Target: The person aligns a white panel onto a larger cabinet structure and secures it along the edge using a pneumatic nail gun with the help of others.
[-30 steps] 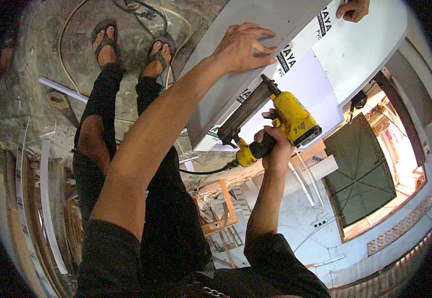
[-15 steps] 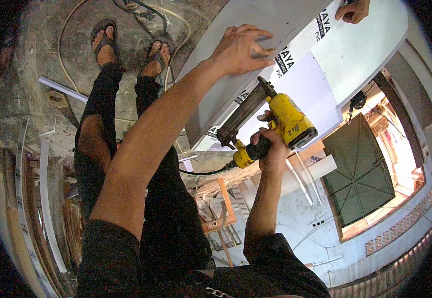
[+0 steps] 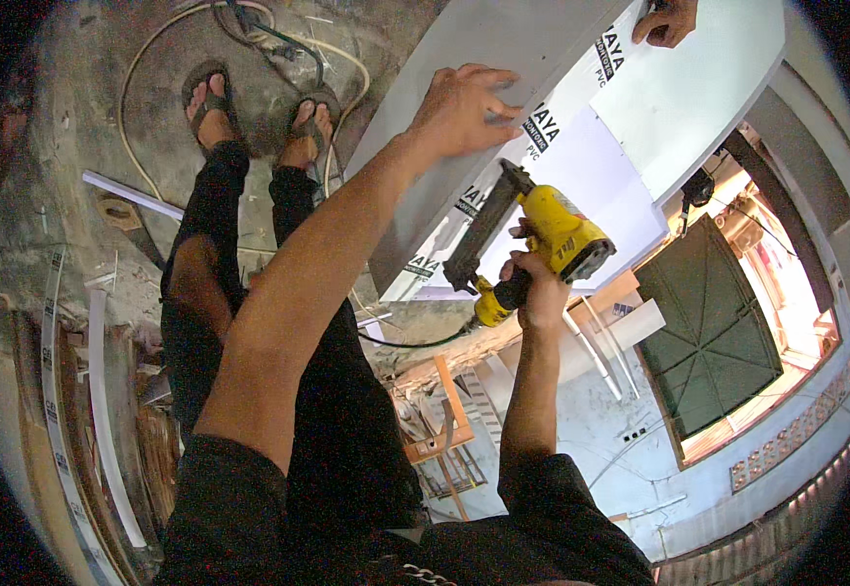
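My left hand (image 3: pixel 464 112) rests on a grey board (image 3: pixel 386 146), its fingers spread near the board's long edge. Along that edge runs a white panel strip (image 3: pixel 552 98) with dark printing. A yellow and black pneumatic nail gun (image 3: pixel 566 230) is in my right hand (image 3: pixel 539 293), my fingers wrapped round its handle. The gun's nose points up toward the board edge, just below my left hand; I cannot tell whether it touches. A black air hose (image 3: pixel 415 344) leads off from the handle's end.
Another person's hand (image 3: pixel 666 24) lies on the board assembly at the top right. A handsaw (image 3: pixel 124 217) and a white strip (image 3: pixel 132 192) lie on the floor at left. Cables (image 3: pixel 124 117) loop round my sandalled feet. Long boards (image 3: pixel 103 410) stand at lower left.
The whole view has shifted slightly. My right hand has moved the nail gun a little, and it is tilted slightly differently. My left hand stays on the board edge.
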{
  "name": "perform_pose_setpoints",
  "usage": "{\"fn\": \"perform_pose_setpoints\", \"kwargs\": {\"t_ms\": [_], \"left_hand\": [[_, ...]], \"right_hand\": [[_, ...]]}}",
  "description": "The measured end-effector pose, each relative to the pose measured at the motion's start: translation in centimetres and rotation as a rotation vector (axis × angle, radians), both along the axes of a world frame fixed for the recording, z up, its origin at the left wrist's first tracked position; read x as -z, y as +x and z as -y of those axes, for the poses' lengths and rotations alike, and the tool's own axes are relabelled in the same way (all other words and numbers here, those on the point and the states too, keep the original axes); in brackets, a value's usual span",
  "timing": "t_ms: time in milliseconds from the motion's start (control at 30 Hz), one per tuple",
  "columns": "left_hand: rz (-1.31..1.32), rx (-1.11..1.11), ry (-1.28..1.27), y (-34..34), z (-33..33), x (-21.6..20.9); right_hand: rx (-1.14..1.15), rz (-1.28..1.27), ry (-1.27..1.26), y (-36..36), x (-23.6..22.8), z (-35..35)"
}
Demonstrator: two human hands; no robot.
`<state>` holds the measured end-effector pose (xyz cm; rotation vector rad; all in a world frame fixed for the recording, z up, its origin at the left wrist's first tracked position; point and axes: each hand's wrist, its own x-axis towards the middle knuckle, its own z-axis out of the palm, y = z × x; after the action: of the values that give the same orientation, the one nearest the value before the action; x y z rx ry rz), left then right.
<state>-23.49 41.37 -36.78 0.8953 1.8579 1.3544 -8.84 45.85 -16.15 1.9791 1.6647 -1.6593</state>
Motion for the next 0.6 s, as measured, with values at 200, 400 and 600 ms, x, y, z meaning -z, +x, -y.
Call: {"fn": "perform_pose_setpoints", "kwargs": {"t_ms": [200, 400, 600], "left_hand": [[0.038, -0.075, 0.095, -1.4, -1.6, 1.2], [0.041, 0.069, 0.065, -2.6, -1.5, 1.3], [0.304, -0.018, 0.006, 3.3, 4.8, 1.6]], "right_hand": [[0.112, -0.022, 0.0, -3.4, -0.1, -2.0], [0.179, -0.103, 0.022, -3.9, 0.7, -2.9], [0.147, -0.103, 0.046, -3.8, 1.3, -2.7]]}}
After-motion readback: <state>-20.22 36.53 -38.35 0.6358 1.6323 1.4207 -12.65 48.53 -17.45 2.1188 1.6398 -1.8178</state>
